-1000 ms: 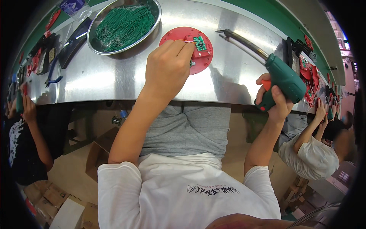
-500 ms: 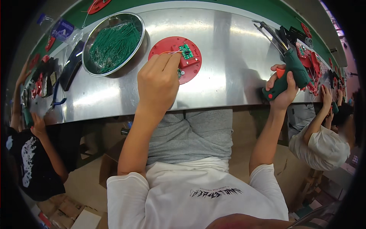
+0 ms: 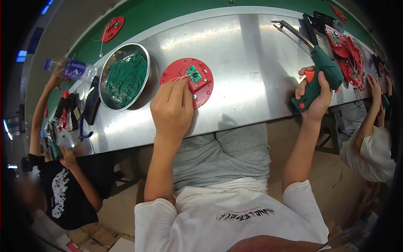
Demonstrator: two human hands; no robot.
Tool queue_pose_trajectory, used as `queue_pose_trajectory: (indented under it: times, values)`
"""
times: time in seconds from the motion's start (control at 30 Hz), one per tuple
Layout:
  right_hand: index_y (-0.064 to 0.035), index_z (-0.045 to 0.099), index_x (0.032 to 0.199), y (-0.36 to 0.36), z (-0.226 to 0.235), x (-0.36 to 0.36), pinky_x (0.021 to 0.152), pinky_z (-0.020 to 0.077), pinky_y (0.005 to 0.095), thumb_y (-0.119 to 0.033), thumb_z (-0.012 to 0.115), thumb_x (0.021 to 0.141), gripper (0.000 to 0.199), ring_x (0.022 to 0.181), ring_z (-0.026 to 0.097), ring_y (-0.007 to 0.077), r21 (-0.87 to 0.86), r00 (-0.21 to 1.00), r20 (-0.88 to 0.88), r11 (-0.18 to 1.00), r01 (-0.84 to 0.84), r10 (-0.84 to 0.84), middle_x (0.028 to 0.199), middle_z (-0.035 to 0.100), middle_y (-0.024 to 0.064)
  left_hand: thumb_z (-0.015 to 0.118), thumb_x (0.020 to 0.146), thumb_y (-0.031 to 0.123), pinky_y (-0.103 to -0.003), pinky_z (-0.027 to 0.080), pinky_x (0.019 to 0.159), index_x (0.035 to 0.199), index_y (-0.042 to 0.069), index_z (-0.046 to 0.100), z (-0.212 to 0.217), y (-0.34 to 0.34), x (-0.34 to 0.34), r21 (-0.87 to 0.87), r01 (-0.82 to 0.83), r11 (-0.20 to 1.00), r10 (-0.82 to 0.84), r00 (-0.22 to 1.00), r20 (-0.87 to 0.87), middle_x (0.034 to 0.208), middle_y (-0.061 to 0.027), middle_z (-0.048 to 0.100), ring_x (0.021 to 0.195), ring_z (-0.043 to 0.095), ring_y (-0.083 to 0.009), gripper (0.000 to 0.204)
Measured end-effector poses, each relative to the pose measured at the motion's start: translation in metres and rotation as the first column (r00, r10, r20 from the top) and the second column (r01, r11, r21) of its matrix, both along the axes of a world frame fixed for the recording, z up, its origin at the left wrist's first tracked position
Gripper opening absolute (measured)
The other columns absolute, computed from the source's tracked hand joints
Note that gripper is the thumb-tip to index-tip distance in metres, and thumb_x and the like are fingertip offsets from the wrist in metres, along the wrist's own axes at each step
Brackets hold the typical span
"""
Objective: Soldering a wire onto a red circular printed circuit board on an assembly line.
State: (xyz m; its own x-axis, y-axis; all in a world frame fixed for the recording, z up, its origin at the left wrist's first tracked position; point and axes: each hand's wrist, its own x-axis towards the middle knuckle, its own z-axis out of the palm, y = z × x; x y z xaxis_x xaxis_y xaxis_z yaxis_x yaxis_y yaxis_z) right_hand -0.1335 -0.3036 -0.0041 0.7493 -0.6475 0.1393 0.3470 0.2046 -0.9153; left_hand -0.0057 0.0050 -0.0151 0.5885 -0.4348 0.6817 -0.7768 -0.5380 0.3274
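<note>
Since the earlier frame the view has swung, tipping the counter (image 3: 247, 84), and at ten o'clock a co-worker's hand (image 3: 58, 69) has come up to a clear bottle (image 3: 76, 69). Just short of twelve o'clock lies the red disc (image 3: 178, 69), flat on the metal, with the steel bowl (image 3: 121, 49) of green wires (image 3: 128, 77) toward its nine o'clock. At the disc's seven o'clock the left hand (image 3: 172, 109) has its grip pressed together, apparently pinching thin wires (image 3: 181, 77) beside the green circuit board (image 3: 194, 73); the fingertips themselves are partly hidden. Toward two o'clock the right hand (image 3: 315, 94) has its grip wrapped around the handle of a green soldering gun (image 3: 327, 69), whose tip points to one o'clock, well apart from the disc; whether the orange trigger (image 3: 310, 75) is pressed, I cannot tell. The disc is probably light, stiff plastic that could slide on smooth metal, best held by its rim. Its wires look soft and easily torn loose, so pinch gently on the insulation. The gun seems heavier; keep hold of the handle only, since the tip may be hot.
</note>
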Motion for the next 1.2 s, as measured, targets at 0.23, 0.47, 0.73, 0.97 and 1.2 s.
queue_pose_trajectory:
  times: [0.23,0.47,0.73,0.97,1.2]
  values:
    - [0.0071,0.056,0.105,-0.002,-0.002,-0.003,0.043,0.0468,0.0291,-0.026,0.052,0.099,0.034,0.049,0.055,0.0149,0.068,0.997,0.065,0.997,0.039,-0.044,0.092,0.065,0.0204,0.07,0.081,0.003,-0.035,0.053,0.066,0.104,-0.002,0.066,0.033,0.0,-0.001,0.101,0.014,0.995,0.025,0.927,-0.374,0.09,-0.0141,0.066,0.073,0.064,-0.0278,0.024]
    - [0.0059,0.057,0.103,0.001,0.004,0.0,0.041,0.045,0.029,-0.022,0.055,0.097,0.029,0.045,0.055,0.0172,0.201,0.99,0.09,0.976,0.09,-0.109,0.087,0.063,0.0194,0.083,0.064,0.023,-0.045,0.036,0.103,0.127,0.007,0.06,0.064,-0.028,0.05,0.435,0.226,0.872,-0.073,0.938,-0.34,0.118,-0.0142,0.062,0.11,0.055,-0.0341,0.069]
    - [0.0065,0.054,0.103,0.002,0.008,0.0,0.04,0.0457,0.0283,-0.022,0.049,0.097,0.029,0.044,0.053,0.0162,0.213,0.966,0.069,0.949,0.231,-0.25,0.088,0.06,0.0195,0.073,0.076,0.035,-0.051,0.035,0.107,0.137,0.011,0.055,0.063,-0.137,0.245,0.331,-0.317,0.889,0.276,0.947,0.164,0.126,-0.0177,0.064,0.122,0.048,-0.0434,0.068]
    - [0.006,0.055,0.104,0.006,0.008,0.005,0.04,0.0464,0.0302,-0.021,0.05,0.097,0.029,0.046,0.055,0.0181,0.235,0.916,-0.009,0.89,0.392,-0.401,0.087,0.061,0.0185,0.066,0.078,0.066,-0.056,0.035,0.107,0.12,0.004,0.07,0.059,-0.345,0.295,0.452,-0.105,0.886,0.3,0.873,-0.385,0.135,-0.0202,0.06,0.132,0.043,-0.0447,0.075]
    - [0.0046,0.057,0.103,0.007,0.014,0.005,0.04,0.046,0.031,-0.022,0.051,0.097,0.028,0.046,0.056,0.0197,0.281,0.932,-0.019,0.893,0.352,-0.362,0.087,0.062,0.0188,0.075,0.076,0.062,-0.045,0.032,0.11,0.123,0.007,0.069,0.011,-0.375,0.372,0.258,-0.036,0.966,0.207,0.71,-0.673,0.125,-0.0187,0.065,0.128,0.049,-0.0329,0.073]
